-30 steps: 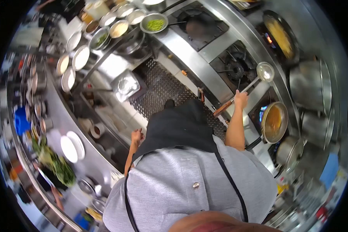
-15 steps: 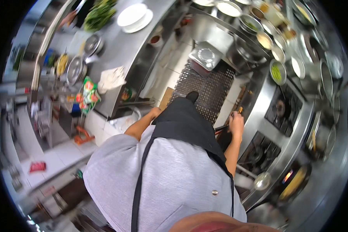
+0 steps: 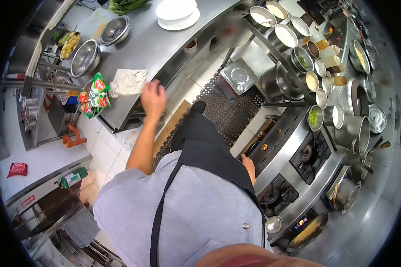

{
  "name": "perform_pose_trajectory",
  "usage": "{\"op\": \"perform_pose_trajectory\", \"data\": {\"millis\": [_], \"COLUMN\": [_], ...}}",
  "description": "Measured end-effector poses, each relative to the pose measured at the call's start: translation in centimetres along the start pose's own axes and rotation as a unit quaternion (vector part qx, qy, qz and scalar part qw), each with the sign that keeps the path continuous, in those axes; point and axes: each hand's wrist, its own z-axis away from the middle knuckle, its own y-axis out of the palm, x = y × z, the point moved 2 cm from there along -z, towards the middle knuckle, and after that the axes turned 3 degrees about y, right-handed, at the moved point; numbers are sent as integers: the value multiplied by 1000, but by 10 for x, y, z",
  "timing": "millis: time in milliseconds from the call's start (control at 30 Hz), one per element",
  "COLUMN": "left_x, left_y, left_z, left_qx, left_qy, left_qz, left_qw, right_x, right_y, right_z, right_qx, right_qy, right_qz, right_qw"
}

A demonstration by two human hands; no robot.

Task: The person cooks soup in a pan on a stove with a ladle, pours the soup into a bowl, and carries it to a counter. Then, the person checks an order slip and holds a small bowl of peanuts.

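Observation:
My left hand [image 3: 153, 100] is raised at the edge of the steel counter, its fingers apart and loosely bent with nothing in them. Just beyond those fingers lies a crumpled off-white cloth [image 3: 129, 82]; whether they touch it I cannot tell. Left of the cloth, green and red printed packets [image 3: 95, 99] sit at the counter's corner. Low beside my black apron [image 3: 209, 153], my right hand [image 3: 248, 169] is near the front of the stove. Most of its fingers are hidden, so its grip does not show.
Steel bowls [image 3: 85, 58] and stacked white plates [image 3: 177, 13] stand on the left counter. To the right are gas burners [image 3: 277, 194], a tall pot [image 3: 352, 133] and several bowls of ingredients. A lidded container [image 3: 237, 76] rests on the perforated floor mat [image 3: 229, 115].
My left hand has risen from beside my waist toward the cloth on the counter. My right hand has drawn back closer to the apron. The view has shifted and become sharper.

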Motion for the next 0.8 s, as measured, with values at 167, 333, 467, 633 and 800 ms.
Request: {"op": "perform_pose_trajectory", "data": {"millis": [167,333,467,633,800], "left_x": [96,94,79,82,105], "left_y": [14,51,74,95,107], "left_z": [-66,-106,-141,-184,-227], "left_qx": [-51,49,70,26,18], "left_qy": [-299,-319,-247,-199,-168], "left_qz": [-261,-247,-216,-209,-185], "left_qw": [916,914,942,957,968], "right_x": [2,45,86,136,150], "right_y": [-36,-70,-73,-72,-67], "right_z": [-32,-91,-143,-179,-201], "right_qx": [-30,-48,-31,23,44], "right_qy": [53,54,-2,-36,-63], "right_qz": [0,-20,-27,-28,-7], "right_qw": [998,997,999,999,997]}}
